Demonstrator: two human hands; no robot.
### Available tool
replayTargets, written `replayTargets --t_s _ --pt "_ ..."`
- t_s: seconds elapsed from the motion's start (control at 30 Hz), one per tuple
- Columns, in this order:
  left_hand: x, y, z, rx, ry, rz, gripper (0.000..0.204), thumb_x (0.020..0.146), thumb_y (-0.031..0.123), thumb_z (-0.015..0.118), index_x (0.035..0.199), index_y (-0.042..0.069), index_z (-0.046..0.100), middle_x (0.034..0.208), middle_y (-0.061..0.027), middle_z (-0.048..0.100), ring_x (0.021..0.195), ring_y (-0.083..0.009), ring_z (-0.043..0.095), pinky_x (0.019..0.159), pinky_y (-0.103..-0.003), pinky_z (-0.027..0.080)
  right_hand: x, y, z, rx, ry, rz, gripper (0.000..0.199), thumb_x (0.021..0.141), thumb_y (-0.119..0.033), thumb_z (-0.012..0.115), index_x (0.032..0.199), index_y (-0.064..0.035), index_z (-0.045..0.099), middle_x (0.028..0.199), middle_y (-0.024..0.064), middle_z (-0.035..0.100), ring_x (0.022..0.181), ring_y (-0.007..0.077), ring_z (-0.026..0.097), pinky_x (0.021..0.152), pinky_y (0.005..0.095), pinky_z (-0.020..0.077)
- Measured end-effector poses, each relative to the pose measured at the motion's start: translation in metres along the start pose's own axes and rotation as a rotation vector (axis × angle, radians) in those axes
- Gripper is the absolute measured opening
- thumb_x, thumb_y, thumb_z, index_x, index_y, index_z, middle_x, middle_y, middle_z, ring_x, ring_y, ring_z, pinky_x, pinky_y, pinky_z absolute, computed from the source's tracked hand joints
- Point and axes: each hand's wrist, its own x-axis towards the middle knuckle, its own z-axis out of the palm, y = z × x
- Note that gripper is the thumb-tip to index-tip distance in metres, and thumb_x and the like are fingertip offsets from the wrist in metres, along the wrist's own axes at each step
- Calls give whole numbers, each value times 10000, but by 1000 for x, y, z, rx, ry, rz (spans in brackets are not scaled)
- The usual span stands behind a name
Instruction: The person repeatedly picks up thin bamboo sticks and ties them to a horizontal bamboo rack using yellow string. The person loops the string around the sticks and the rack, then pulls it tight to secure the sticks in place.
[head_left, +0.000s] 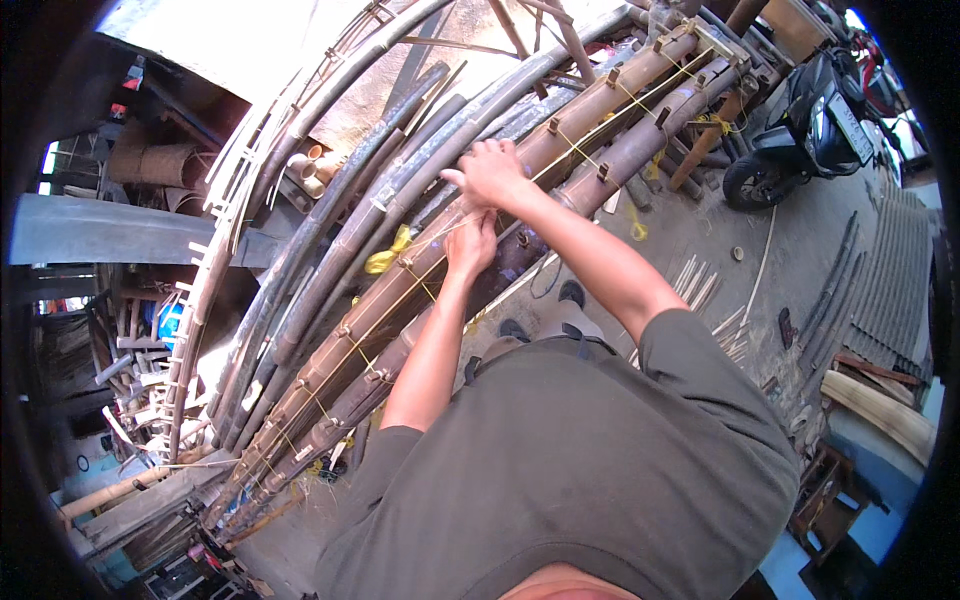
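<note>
Long bamboo poles (610, 100) lie side by side in a rack, crossed by small wooden pegs and tied with thin yellow string (585, 150). My right hand (492, 175) rests on top of a brown pole, fingers curled over the string there. Just below it, my left hand (470, 240) is closed, pinching the yellow string against the pole. Both forearms reach out from my olive-green shirt at the bottom of the view.
Darker curved bamboo poles (330, 210) lie to the left of the rack. A black motor scooter (810, 120) stands at the upper right. Loose bamboo strips (700, 285) lie on the concrete floor. Split bamboo slats (885, 285) and wooden boards sit at the right.
</note>
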Motion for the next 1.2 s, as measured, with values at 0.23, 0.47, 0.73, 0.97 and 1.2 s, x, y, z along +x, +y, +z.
replayTargets --t_s 0.23,0.47,0.73,0.97,1.2 --pt "-4 -17 2 2 77 -30 331 964 382 462 1041 132 663 903 -189 680 915 -398 641 778 -501 484 -46 10 -93 1560 -532 -213 414 961 -367 516 787 0 595 711 96 597 702 206 595 687 372 497" --pt "18 10 -1 -619 170 -41 249 989 206 517 981 4 663 737 -48 653 706 -93 595 636 -282 477 -166 -4 -26 938 -551 -258 385 888 -308 521 668 -2 597 640 240 572 610 432 579 601 512 458" --pt "108 -60 6 118 336 -160 281 938 268 478 1010 67 662 901 -251 657 891 -434 628 757 -522 479 -182 -2 -18 390 -652 -351 306 874 -287 546 860 -4 662 870 206 677 838 366 652 795 470 502" --pt "57 -46 -60 -61 221 -111 427 912 292 545 1248 31 564 1017 -247 657 979 -408 628 833 -483 482 -198 -80 4 1083 -774 -301 344 923 -276 545 1155 -34 624 1078 167 663 1031 302 627 903 412 491" --pt "-97 -115 -98 98 -212 -44 269 878 249 578 1015 24 632 1019 -243 656 974 -393 637 803 -476 504 -201 -155 15 2485 63 1285 234 955 -323 516 942 -117 626 838 19 646 779 134 600 696 282 490"
